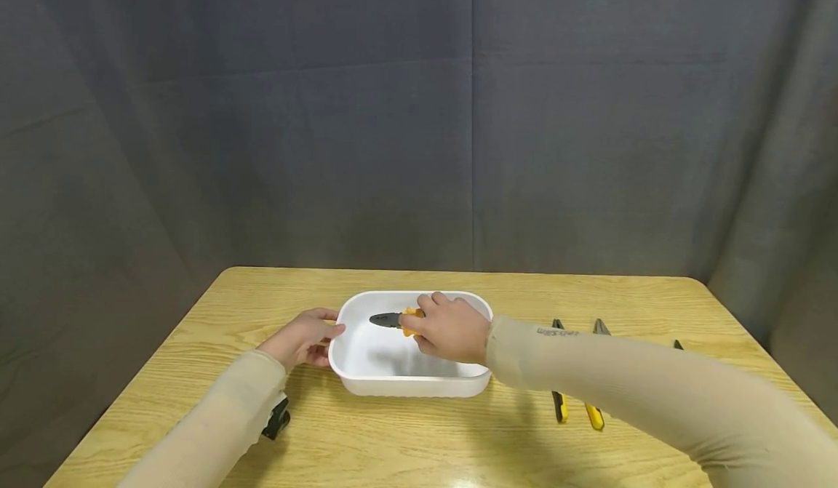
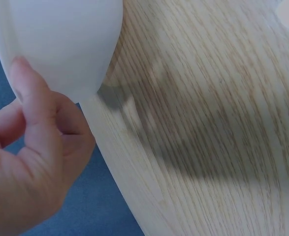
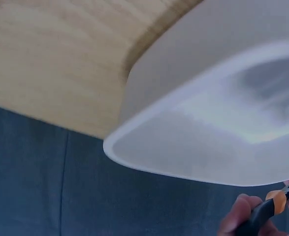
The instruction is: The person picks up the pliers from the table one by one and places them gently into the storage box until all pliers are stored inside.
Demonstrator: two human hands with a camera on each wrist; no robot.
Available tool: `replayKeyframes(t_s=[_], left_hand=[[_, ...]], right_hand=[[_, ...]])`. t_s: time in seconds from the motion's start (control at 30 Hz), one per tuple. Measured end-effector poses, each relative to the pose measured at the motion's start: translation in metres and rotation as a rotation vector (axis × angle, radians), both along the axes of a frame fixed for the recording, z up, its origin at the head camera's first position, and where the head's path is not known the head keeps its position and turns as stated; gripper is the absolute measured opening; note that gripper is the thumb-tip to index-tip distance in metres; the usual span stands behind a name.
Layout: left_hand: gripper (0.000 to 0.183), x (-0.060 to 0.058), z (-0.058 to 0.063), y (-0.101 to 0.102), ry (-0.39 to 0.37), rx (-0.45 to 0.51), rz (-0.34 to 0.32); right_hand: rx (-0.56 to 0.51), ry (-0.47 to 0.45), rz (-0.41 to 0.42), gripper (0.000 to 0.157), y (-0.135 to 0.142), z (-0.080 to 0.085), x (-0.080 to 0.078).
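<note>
A white rectangular plastic tub (image 1: 415, 387) stands on the table. My left hand (image 1: 304, 337) holds its left end, thumb over the rim and fingers against the outside. In the left wrist view that thumb (image 2: 33, 93) lies on the tub's wall (image 2: 70, 44). Over the tub's inside, my right hand (image 1: 453, 328) grips a pair of pliers (image 1: 386, 320) with a dark head pointing left and orange-and-black handles. The right wrist view shows the pliers' black handle (image 3: 257, 219) at the bottom right, beyond the tub's rim (image 3: 164, 105). Most of the handles are hidden by my fingers in the head view.
On the right of the wooden table (image 1: 393, 444) lie two tools with yellow-and-black handles (image 1: 594, 417) (image 1: 560, 406), partly covered by my right sleeve. A dark tool tip (image 1: 678, 345) shows farther right. A grey curtain (image 1: 393, 146) hangs behind the table's far edge.
</note>
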State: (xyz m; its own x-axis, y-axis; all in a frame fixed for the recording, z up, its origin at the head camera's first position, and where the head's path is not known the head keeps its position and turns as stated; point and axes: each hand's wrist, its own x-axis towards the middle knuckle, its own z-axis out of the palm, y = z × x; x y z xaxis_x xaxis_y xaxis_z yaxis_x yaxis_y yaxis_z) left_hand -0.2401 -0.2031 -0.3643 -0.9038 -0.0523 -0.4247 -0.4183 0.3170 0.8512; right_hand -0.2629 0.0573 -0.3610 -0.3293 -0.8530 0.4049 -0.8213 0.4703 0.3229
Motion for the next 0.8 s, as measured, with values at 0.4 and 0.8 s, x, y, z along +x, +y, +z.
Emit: replayKeyframes(t_s=[0.4,0.8], left_hand=[[0.039,-0.001,-0.001,0.001,-0.004,0.0,0.012],[0.039,0.001,0.0,0.002,0.003,0.0,0.004]], right_hand=[[0.07,-0.081,0.022,0.015,-0.015,0.002,-0.009],[0.217,-0.135,0.016,0.018,-0.02,-0.007,-0.014]])
